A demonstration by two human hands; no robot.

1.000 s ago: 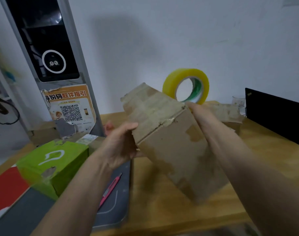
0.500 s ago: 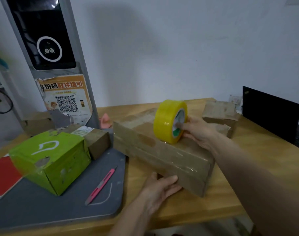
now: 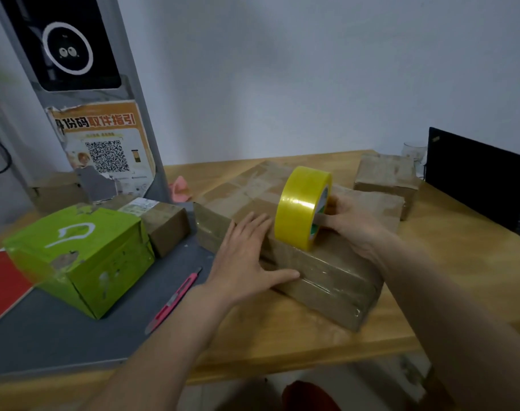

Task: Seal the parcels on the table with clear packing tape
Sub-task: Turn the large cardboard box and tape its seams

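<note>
The big parcel (image 3: pixel 297 250) lies flat on the counter (image 3: pixel 448 262). The left hand (image 3: pixel 247 259) presses on its top with straight fingers, apparently to steady it. The right hand (image 3: pixel 350 223) has its grip on the tape roll (image 3: pixel 301 207), which stands on edge on the parcel, likely ready to lay a strip.

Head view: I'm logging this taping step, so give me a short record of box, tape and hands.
box: brown cardboard box, flat on wooden table
tape: yellow-looking roll, on edge atop the box
left hand: flat, pressing the box top
right hand: gripping the roll's side
cutter: pink knife on grey mat, untouched
</note>
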